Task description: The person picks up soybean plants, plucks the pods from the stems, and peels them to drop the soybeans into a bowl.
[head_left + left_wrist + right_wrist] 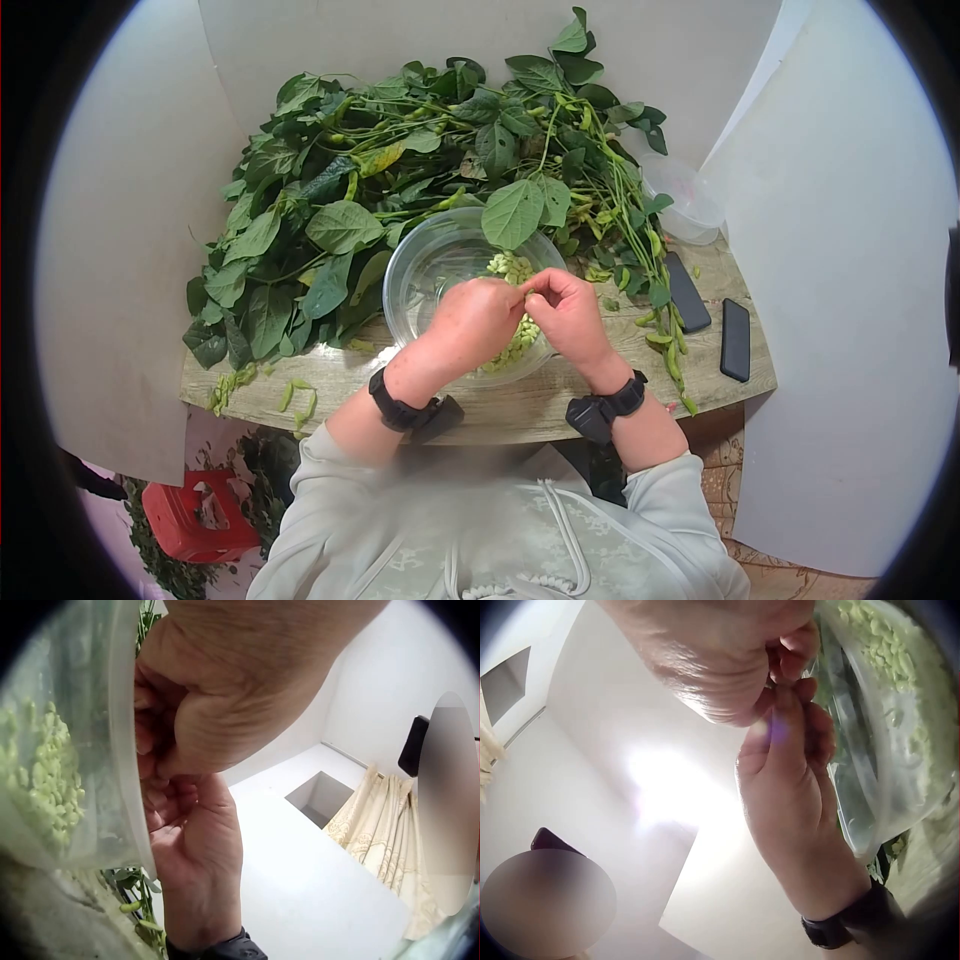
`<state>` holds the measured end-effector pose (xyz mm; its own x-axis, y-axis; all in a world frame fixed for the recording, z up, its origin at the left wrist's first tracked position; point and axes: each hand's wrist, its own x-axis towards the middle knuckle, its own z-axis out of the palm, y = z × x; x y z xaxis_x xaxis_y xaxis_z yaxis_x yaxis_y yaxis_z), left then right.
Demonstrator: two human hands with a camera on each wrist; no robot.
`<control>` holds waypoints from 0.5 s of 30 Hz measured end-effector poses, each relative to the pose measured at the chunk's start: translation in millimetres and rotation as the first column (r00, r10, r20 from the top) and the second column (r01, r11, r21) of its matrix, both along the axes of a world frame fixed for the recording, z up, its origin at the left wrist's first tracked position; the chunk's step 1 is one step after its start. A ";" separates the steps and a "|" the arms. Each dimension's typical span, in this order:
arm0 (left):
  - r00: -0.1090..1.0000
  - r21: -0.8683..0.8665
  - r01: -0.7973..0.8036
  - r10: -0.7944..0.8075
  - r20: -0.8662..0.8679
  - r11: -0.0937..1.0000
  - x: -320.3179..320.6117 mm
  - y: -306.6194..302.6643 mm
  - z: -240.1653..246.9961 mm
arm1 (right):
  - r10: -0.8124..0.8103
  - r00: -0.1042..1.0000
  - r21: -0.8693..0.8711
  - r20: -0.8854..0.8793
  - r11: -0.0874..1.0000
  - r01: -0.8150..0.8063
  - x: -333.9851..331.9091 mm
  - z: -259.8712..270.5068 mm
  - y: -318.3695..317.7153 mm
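Right, both of your hands met over the clear round plastic bowl point(402, 262), and that spot looked deliberate: whatever slipped from your fingers would land inside it, not on the pale wooden table point(520, 408). Your left hand point(470, 325) was curled with its back to the camera, the fingertips closed on what looked like a small green pod point(522, 293). Your right hand point(570, 315) pinched the same piece from the other side, thumb against forefinger. From the right wrist view your fingertips point(795, 660) were pressed tight together, and the pod itself was mostly hidden between them. So both grips were clamped, not loose, which to my eye suited working a thing that small.

Under your hands lay a heap of pale green shelled beans point(510, 268), piled toward the right side of the bowl. Just beyond it, spread across the far half of the table, sat the big pile of leafy green bean stalks point(400, 170), close enough that one broad leaf hung over the far rim. A few loose green pods point(300, 395) lay at the near left edge, well apart from the bowl. Off to the right, two flat black phones point(687, 292) rested out of the way, with a second clear plastic tub point(688, 200) farther back. On the floor, near left, stood a red plastic stool point(195, 515).
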<state>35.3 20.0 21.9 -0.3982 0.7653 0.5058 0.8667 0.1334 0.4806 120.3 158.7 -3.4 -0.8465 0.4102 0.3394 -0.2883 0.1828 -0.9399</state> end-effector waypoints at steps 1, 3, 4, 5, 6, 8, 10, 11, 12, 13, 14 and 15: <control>1.000 -0.001 0.000 0.000 0.000 1.000 -0.1 -0.1 -0.4 | 0.000 1.000 -0.001 0.000 1.000 0.000 -0.2 -1.0 0.2; 1.000 0.002 0.008 -0.008 0.001 1.000 -0.4 0.0 -1.0 | -0.025 1.000 0.033 0.000 0.999 0.025 -0.4 -1.9 0.7; 1.000 0.001 0.008 -0.008 0.001 1.000 0.3 -0.2 0.2 | -0.025 1.000 0.032 0.000 0.999 0.025 0.0 -1.1 0.3; 1.000 -0.005 0.007 -0.007 0.010 1.000 1.7 -0.5 2.7 | -0.033 0.999 0.048 0.002 0.998 0.033 0.8 0.7 -0.5; 1.000 -0.011 0.006 -0.006 0.020 1.000 2.5 -0.5 4.0 | -0.041 0.999 0.063 0.003 0.997 0.041 1.2 1.8 -1.0; 1.000 -0.004 0.011 -0.011 0.010 1.000 1.4 0.0 1.6 | -0.045 0.999 0.066 -0.003 0.997 0.045 1.4 1.5 -1.7; 1.000 0.004 0.016 -0.016 -0.001 1.000 0.9 -0.1 0.9 | -0.048 0.999 0.071 -0.008 0.996 0.049 1.6 1.6 -2.0; 1.000 0.006 0.017 -0.017 -0.002 1.000 0.9 -0.4 1.2 | -0.049 0.999 0.079 -0.007 0.996 0.050 1.8 2.2 -2.3; 1.000 0.007 0.019 -0.019 -0.003 1.000 1.0 -0.6 1.6 | -0.050 0.999 0.087 -0.006 0.995 0.050 1.9 2.5 -2.4; 1.000 0.007 0.019 -0.019 -0.003 1.000 1.1 -0.7 2.1 | -0.050 0.999 0.087 -0.006 0.995 0.051 1.9 2.3 -2.3; 1.000 -0.008 0.016 -0.016 0.007 1.000 1.1 -0.7 2.8 | -0.052 0.999 0.102 -0.013 0.993 0.053 1.9 2.0 -2.1; 1.000 -0.024 0.013 -0.013 0.017 1.000 1.1 -0.7 3.1 | -0.054 0.998 0.118 -0.020 0.991 0.056 2.0 1.6 -2.1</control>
<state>36.4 19.3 25.1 -0.3961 0.7823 0.4807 0.8605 0.1335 0.4917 122.3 156.6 -1.9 -0.8176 0.4118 0.4026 -0.2908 0.3082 -0.9058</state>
